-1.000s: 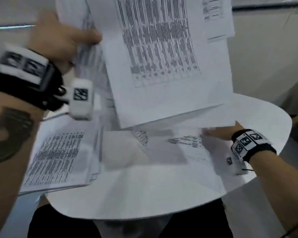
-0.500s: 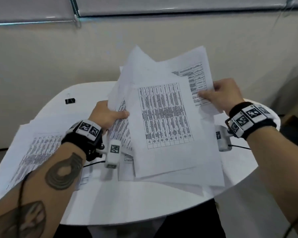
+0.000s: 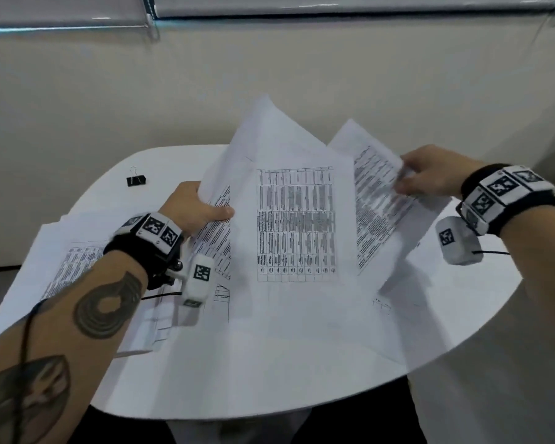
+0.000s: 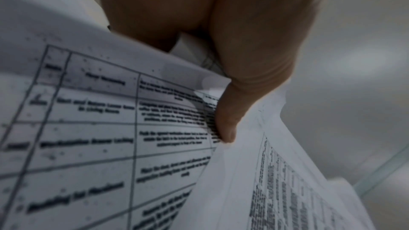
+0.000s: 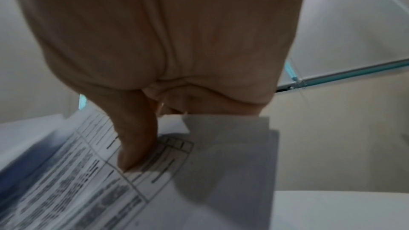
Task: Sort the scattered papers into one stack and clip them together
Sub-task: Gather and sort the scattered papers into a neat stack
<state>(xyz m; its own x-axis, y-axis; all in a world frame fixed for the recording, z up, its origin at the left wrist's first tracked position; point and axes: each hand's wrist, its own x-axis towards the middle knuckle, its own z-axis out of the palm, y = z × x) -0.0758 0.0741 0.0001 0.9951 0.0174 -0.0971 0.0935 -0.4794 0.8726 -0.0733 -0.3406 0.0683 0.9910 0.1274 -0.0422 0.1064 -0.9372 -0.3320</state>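
Observation:
A loose, fanned bundle of printed papers (image 3: pixel 295 219) is held tilted above the white round table (image 3: pixel 462 309). My left hand (image 3: pixel 202 209) grips its left edge, thumb on the printed face (image 4: pixel 225 120). My right hand (image 3: pixel 423 177) pinches the right sheets near their top corner, thumb pressed on the table print (image 5: pixel 135 146). A second pile of printed papers (image 3: pixel 68 267) lies flat on the table's left side, under my left forearm. A black binder clip (image 3: pixel 136 180) sits alone at the table's far left.
A plain beige wall (image 3: pixel 269 84) stands right behind the table, with a window frame (image 3: pixel 269 11) above. More sheets (image 3: pixel 269 347) lie spread flat on the table under the held bundle, reaching its near edge.
The bundle came down from right in front of the camera to just above the table. My right hand left the table and took hold of the bundle's right side; the sheets have fanned wider.

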